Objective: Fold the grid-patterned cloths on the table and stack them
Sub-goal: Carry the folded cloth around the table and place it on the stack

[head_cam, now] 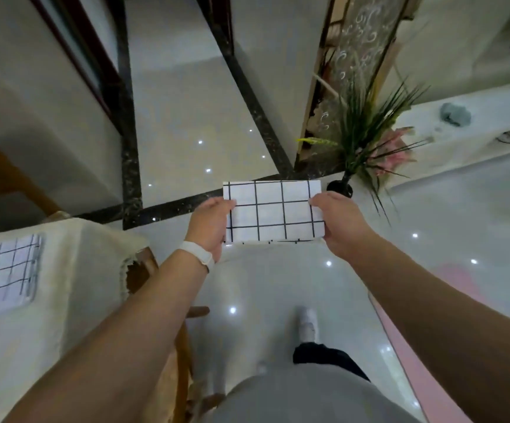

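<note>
A white cloth with a black grid (273, 212), folded into a small rectangle, is held up in the air over the floor, away from the table. My left hand (211, 222) grips its left edge and my right hand (340, 222) grips its right edge. A white band sits on my left wrist. On the table (64, 300) at the far left lies a second grid-patterned cloth (11, 270), folded flat on the cream covering, a good way left of both hands.
The table's cream cover hangs over its corner, with wooden legs below. A potted plant with green blades and pink flowers (369, 138) stands on the floor beyond the held cloth. A white counter (476, 117) runs at the right. My white-socked foot (307, 325) is on glossy tile.
</note>
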{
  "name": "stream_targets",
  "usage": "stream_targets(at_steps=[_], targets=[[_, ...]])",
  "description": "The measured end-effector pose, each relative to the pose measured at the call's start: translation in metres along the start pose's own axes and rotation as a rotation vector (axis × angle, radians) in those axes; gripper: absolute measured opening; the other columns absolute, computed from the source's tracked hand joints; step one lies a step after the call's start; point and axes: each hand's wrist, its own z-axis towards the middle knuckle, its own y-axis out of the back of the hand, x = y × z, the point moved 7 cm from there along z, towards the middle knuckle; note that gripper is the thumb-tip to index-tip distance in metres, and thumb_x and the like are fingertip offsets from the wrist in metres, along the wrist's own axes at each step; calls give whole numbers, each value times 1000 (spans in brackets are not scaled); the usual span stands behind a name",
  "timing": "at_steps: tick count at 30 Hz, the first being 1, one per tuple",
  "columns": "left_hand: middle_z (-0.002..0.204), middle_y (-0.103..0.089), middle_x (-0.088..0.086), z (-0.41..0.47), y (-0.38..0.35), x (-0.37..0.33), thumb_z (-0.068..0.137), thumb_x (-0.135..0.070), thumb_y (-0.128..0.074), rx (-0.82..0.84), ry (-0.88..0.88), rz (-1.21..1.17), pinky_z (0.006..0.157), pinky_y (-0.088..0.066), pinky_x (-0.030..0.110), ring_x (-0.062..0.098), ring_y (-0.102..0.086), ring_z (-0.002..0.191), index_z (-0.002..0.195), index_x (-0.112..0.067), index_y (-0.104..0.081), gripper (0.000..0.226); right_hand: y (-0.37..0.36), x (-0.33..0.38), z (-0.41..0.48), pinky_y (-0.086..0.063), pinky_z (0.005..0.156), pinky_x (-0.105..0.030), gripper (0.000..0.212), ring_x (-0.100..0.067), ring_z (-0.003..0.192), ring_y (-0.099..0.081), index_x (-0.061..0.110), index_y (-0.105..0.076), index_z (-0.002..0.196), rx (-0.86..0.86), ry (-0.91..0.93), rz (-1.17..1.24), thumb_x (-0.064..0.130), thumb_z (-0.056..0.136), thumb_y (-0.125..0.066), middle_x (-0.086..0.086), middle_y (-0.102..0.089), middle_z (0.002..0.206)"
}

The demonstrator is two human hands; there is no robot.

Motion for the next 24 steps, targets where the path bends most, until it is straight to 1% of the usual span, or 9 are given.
stream_targets(at_steps=[3, 5, 8, 11, 16, 18, 20, 22, 24], targets=[[102, -69, 10, 27, 9, -10, 63, -33, -69, -78, 8, -16, 85, -49, 48, 29, -63, 97, 89, -17, -69, 31, -27, 13, 39, -48, 91, -61, 18, -42, 93, -67, -7, -62, 97, 81, -29, -28, 8, 87, -58, -32, -64, 105], [89, -65, 12, 41, 10, -21, 63, -32, -68, -127, 12, -28, 72, -44, 42, 28, -58, 82, 85, -16, -68, 27, -44, 23, 69, -51, 89, -55, 9, -39, 88, -67, 1, -65, 90, 134, -27, -38, 6, 88, -57, -28, -66, 95], [92, -68, 13, 70, 13, -36, 65, -30, -68, -221, 6, -56, 80, -49, 45, 33, -63, 88, 80, -18, -68, 20, -70, 39, 114, -54, 79, -47, 6, -30, 77, -66, 9, -65, 82, 214, -41, -83, 11, 84, -60, -18, -66, 84], [95, -67, 16, 95, 14, -52, 60, -37, -71, -289, 26, -94, 85, -48, 53, 34, -62, 89, 78, -21, -72, 24, -94, 58, 161, -50, 89, -54, 24, -28, 88, -63, 8, -67, 82, 302, -69, -148, 25, 65, -67, -24, -66, 93], [105, -72, 11, 122, 23, -81, 76, -31, -70, -419, 5, -198, 89, -53, 53, 33, -68, 97, 106, -18, -68, 33, -142, 101, 205, -54, 77, -44, 8, -26, 76, -64, 8, -65, 84, 478, -29, -227, 14, 82, -61, -14, -66, 83], [106, -72, 6, 128, 30, -87, 74, -35, -70, -474, -8, -231, 90, -52, 53, 29, -69, 98, 109, -22, -66, 38, -165, 113, 219, -56, 70, -40, 10, -24, 69, -65, 10, -64, 80, 518, -8, -238, 8, 86, -57, -10, -67, 77], [103, -72, 8, 131, 39, -90, 85, -28, -65, -515, -15, -278, 86, -55, 50, 28, -70, 94, 111, -18, -64, 28, -191, 120, 225, -54, 61, -35, 12, -25, 68, -65, 11, -64, 78, 560, 0, -251, 6, 86, -56, -9, -67, 76], [98, -74, 7, 132, 56, -92, 92, -22, -60, -575, -11, -319, 80, -58, 45, 26, -72, 87, 107, -16, -65, 17, -220, 124, 225, -51, 58, -31, 12, -25, 68, -65, 12, -65, 79, 615, -10, -265, 7, 86, -57, -8, -68, 76], [103, -73, 9, 136, 79, -90, 89, -23, -63, -623, -18, -362, 82, -57, 47, 27, -72, 88, 109, -16, -65, 22, -251, 122, 225, -53, 58, -33, 10, -26, 71, -67, 13, -65, 83, 670, -26, -292, 9, 86, -57, -8, -69, 79]])
